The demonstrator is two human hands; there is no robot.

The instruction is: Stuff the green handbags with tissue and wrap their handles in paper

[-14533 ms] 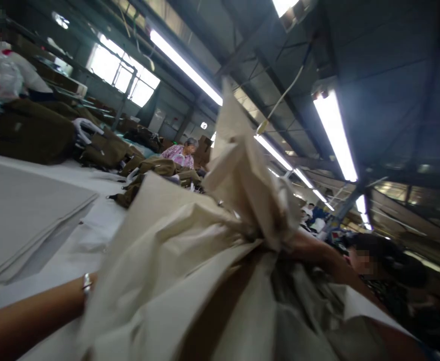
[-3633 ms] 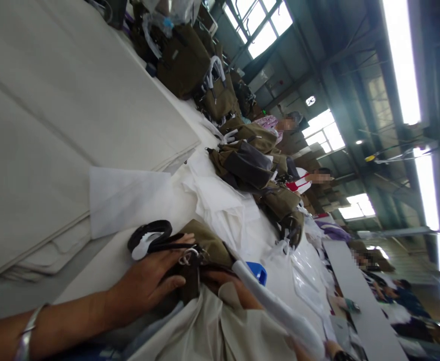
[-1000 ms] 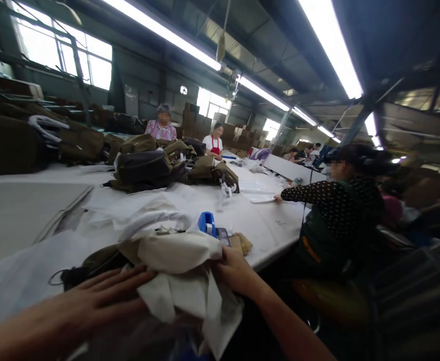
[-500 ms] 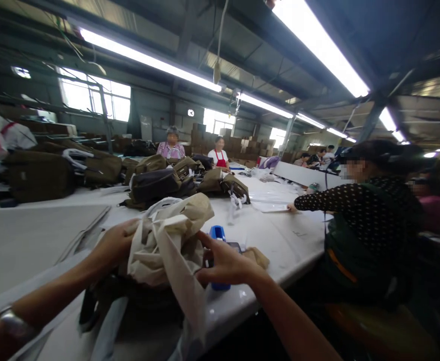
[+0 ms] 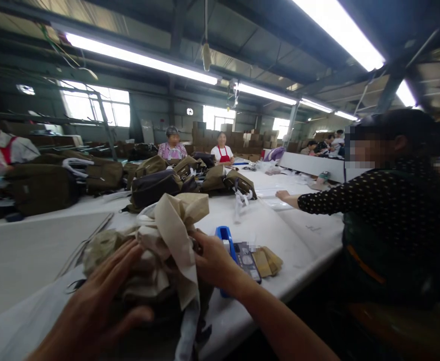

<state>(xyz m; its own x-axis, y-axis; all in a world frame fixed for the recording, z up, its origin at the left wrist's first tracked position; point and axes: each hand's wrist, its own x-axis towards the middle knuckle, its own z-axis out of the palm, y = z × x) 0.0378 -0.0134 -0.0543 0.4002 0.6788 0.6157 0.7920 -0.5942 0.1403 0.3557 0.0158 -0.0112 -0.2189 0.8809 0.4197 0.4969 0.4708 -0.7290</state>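
In front of me on the table is an olive backpack (image 5: 163, 308) with crumpled cream material (image 5: 173, 225), fabric or paper, bulging from its top. A long strip of it hangs down the near side. My left hand (image 5: 101, 291) lies against the left of the bundle, fingers stretched out and thumb apart. On the opposite side, my right hand (image 5: 216, 260) has its fingers bent round the edge of the backpack; its fingertips are partly hidden by the cream strip.
A blue tape dispenser (image 5: 225, 238), a phone (image 5: 248, 260) and brown cards (image 5: 267, 260) lie right of the backpack. Several olive bags (image 5: 156, 185) are piled beyond. A co-worker in a dotted sleeve (image 5: 325, 200) reaches over the white table (image 5: 298, 240) from the right.
My left hand has come off its grip, moved nearer and flattened against the bundle. My right hand has closed in on the bag's edge. The co-worker's arm has shifted.
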